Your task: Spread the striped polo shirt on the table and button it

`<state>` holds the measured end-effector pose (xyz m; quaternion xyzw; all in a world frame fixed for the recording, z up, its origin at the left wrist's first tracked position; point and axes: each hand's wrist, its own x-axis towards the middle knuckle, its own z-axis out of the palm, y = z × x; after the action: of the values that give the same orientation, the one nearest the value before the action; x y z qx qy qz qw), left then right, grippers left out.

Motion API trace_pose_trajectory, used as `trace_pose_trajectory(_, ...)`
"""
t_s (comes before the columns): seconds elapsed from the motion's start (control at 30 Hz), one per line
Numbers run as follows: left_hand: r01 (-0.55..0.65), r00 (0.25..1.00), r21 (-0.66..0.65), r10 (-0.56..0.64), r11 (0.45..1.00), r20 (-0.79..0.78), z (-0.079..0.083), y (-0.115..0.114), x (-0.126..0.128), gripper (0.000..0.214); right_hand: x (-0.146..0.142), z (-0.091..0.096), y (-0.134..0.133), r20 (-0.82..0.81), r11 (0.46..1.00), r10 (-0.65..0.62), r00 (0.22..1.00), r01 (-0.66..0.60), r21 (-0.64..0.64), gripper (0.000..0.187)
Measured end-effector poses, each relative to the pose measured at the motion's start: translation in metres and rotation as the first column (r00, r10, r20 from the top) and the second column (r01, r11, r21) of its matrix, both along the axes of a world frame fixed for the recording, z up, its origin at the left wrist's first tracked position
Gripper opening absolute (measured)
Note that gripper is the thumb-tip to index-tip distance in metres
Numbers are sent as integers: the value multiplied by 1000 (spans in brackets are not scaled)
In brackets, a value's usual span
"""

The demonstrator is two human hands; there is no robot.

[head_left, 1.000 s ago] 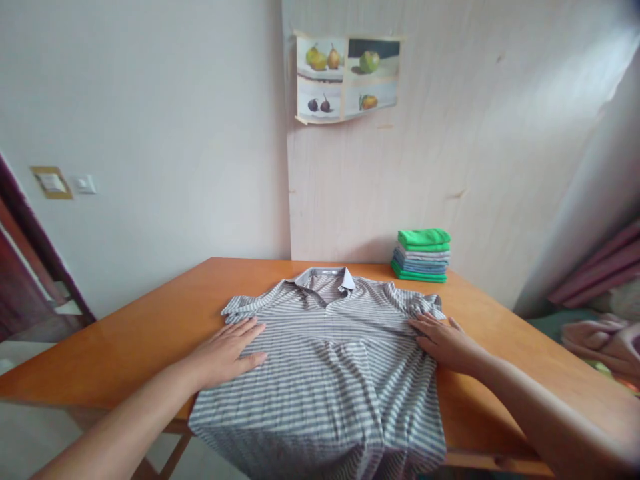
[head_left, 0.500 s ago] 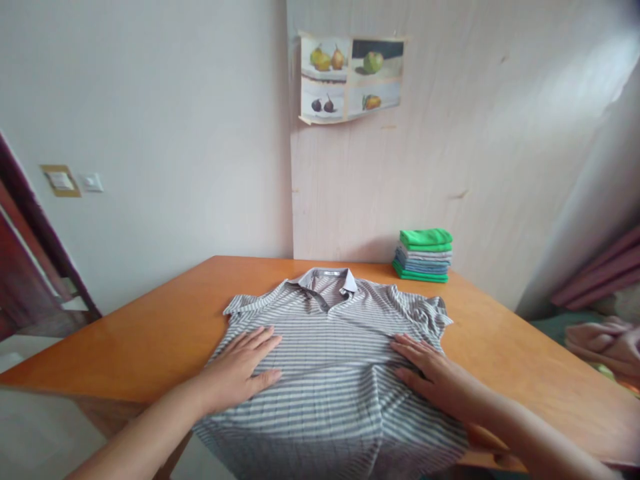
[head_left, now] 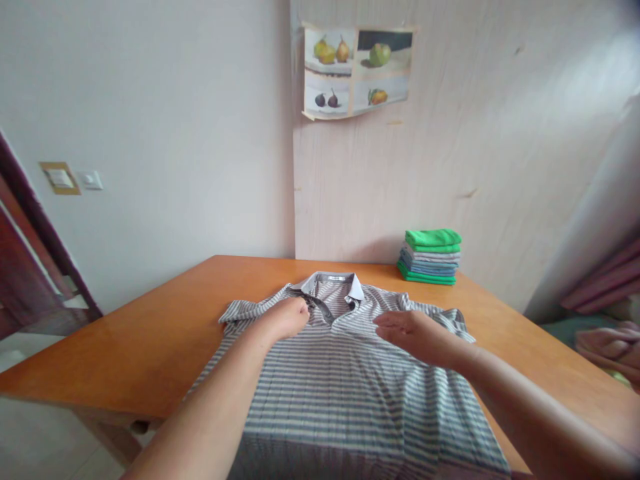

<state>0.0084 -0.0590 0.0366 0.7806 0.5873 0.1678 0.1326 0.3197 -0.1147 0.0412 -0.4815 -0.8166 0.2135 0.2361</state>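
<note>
The left hand (head_left: pixel 286 319) pinched the striped polo shirt (head_left: pixel 350 387) near its collar (head_left: pixel 334 283), fingers curled closed. The right hand (head_left: pixel 415 335), at 3 o'clock from it, hovered with fingers loosely open, holding nothing.

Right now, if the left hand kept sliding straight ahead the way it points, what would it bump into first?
Most likely the shirt's collar. The left hand rests on the striped polo shirt, knuckles aimed up and slightly right at the placket. Depth is hard to judge, so it may already touch it.
</note>
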Motion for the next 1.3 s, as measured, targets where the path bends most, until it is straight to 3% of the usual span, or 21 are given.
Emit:
trace_pose_trajectory(0.17,-159,987,69,161,985,-23,-25,25,24,14,-32,7,36,-28,998,27,999,-25,59,31)
trace_pose_trajectory(0.33,-227,973,154,232,962,-13,-42,32,12,16,-56,-5,84,23,998,-29,999,27,61,28)
trace_pose_trajectory(0.63,-296,950,179,309,938,-48,-43,35,7,24,-143,-13,145,191,984,-141,971,117,133,25)
trace_pose_trajectory(0.77,-301,946,185,318,935,-67,-41,32,11,25,-172,-24,160,256,974,-214,943,184,136,43)
trace_pose_trajectory(0.83,-303,944,193,321,933,-71,-41,31,12,25,-181,-29,165,277,968,-240,930,209,137,43)
trace_pose_trajectory(0.97,-317,937,195,339,928,-89,-43,30,14,27,-183,-31,175,263,946,-317,911,285,153,24)
trace_pose_trajectory(1.13,-324,929,197,351,925,-120,-43,26,16,27,-150,-27,194,219,896,-443,869,422,139,30)
trace_pose_trajectory(1.3,-341,918,189,370,921,-147,-39,22,16,29,-114,-33,201,251,874,-483,839,477,89,27)
